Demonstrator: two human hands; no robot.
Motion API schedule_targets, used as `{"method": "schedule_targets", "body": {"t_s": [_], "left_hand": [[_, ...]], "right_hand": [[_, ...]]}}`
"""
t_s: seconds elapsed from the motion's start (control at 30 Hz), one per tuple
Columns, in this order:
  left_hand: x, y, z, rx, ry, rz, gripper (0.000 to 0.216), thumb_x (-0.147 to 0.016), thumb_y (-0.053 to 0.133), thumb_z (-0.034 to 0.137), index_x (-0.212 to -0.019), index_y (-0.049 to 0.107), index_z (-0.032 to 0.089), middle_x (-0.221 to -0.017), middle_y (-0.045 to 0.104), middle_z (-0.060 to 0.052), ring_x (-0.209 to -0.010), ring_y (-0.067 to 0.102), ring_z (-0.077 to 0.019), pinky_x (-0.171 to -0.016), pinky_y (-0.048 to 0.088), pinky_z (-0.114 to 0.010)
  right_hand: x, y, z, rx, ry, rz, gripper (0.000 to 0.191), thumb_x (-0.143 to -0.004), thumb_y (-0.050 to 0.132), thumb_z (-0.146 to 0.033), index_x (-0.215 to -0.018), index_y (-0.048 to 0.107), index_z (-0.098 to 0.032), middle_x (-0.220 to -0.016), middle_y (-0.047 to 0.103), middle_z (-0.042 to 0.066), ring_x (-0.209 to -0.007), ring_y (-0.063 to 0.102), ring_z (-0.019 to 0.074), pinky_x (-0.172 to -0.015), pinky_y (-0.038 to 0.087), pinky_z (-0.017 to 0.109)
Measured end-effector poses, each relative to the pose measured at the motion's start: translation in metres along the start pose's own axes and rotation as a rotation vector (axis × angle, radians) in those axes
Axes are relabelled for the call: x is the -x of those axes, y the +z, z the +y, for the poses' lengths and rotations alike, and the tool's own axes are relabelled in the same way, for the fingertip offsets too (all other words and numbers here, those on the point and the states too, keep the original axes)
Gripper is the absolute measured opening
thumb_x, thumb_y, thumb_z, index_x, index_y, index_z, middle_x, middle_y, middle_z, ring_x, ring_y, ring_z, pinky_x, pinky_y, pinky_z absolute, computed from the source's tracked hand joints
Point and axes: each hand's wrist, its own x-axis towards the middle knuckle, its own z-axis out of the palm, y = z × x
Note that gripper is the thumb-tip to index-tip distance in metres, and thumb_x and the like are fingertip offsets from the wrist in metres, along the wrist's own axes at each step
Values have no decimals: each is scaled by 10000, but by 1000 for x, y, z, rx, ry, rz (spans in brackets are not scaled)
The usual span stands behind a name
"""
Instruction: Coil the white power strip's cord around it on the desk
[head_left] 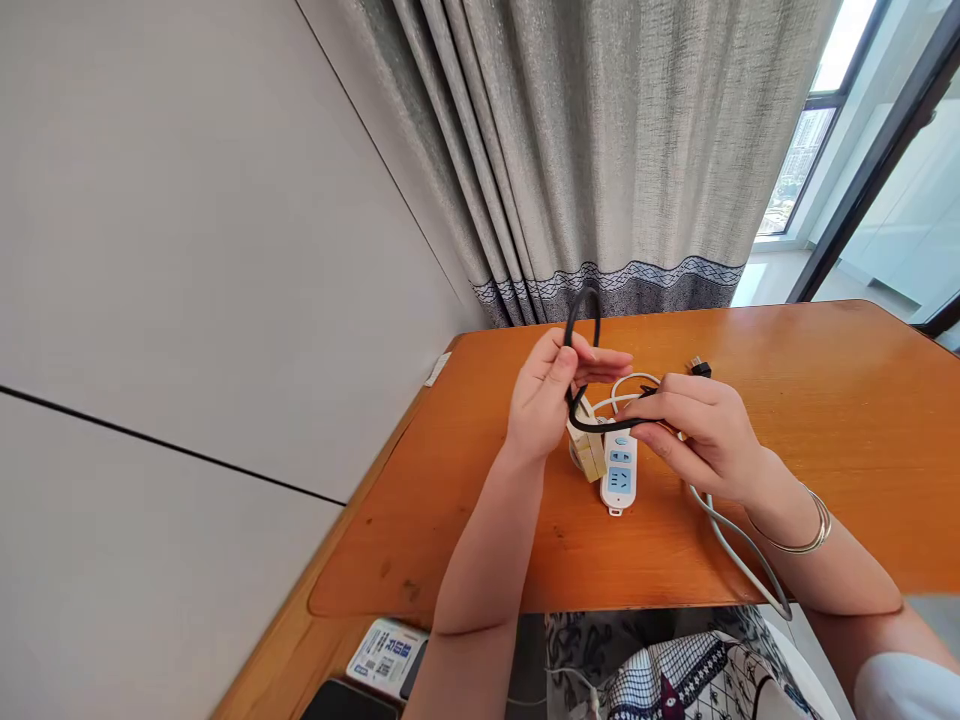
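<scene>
"Nearest?"
"A white cable (782,608) dips over the table's (840,420) near edge, right; beyond it, a white power strip (619,500)."
"The hands?"
"Above the table, the right hand (705,430) pinches a black cable (600,428); the left hand (546,395) thumbs its loop, fingers extended."
"Farther?"
"A black plug (700,369), then the curtain (637,150)."

Orange-brown wooden worktop (825,430); pale panelled wall (187,250) left of it; grey curtain (675,130) behind worktop; bright window (802,165) beyond worktop's far right.
</scene>
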Motion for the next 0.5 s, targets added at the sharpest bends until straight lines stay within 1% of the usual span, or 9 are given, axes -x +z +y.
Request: {"method": "schedule_targets", "body": {"t_s": [0.1, 0.17, 0.23, 0.3, 0.37, 0.43, 0.5], "left_hand": [[9, 7, 6, 42, -89, -119, 450, -821, 710, 612, -814, 526, 201, -696, 732, -10, -572, 682, -137, -546, 532, -228], [15, 11, 10, 76, -168, -208, 442, -837, 695, 606, -819, 519, 200, -621, 688, 13, -443, 597, -106, -423, 437, -194], [20, 15, 12, 122, -258, -326, 439, -856, 671, 605, -833, 505, 200, -590, 673, 17, -348, 485, -75, -347, 327, -176], [24, 20, 12, 181, -335, -433, 437, -872, 649, 604, -836, 490, 199, -562, 662, 15, -299, 359, -45, -321, 239, -167], [27, 23, 11, 237, -370, -453, 437, -886, 627, 603, -813, 476, 199, -491, 599, 39, -287, 259, -32, -321, 182, -166], [28, 25, 9, 272, -375, -408, 430, -906, 600, 589, -777, 459, 203, -414, 495, 72, -286, 200, -34, -327, 149, -172], [28, 26, 8, 293, -376, -366, 422, -929, 566, 572, -755, 450, 205, -371, 416, 90, -286, 169, -41, -336, 148, -179]], "right_hand": [[0, -3, -1, -48, 3, 24, 224, -1022, 502, -267, -987, 716, -210, -650, 574, -2, -558, 491, 119, -555, 421, 265], [0, -4, -2, -61, 41, 74, 193, -1008, 539, -281, -1011, 725, -230, -684, 598, 10, -591, 526, 131, -563, 453, 275], [1, -4, -1, -43, 92, 184, 150, -971, 615, -323, -1037, 728, -249, -771, 625, 34, -663, 562, 153, -578, 482, 291], [2, -3, 0, -3, 142, 303, 205, -922, 684, -384, -1082, 729, -264, -885, 625, 64, -763, 583, 185, -607, 508, 316], [2, -2, 3, 43, 183, 346, 279, -908, 691, -433, -1137, 730, -279, -988, 610, 88, -857, 594, 215, -661, 537, 351], [2, -2, 6, 87, 201, 303, 282, -937, 647, -437, -1161, 736, -291, -1030, 609, 94, -902, 604, 225, -722, 551, 381], [1, -2, 10, 133, 195, 257, 253, -966, 609, -415, -1131, 752, -288, -1000, 626, 87, -896, 616, 218, -761, 547, 390]]}}
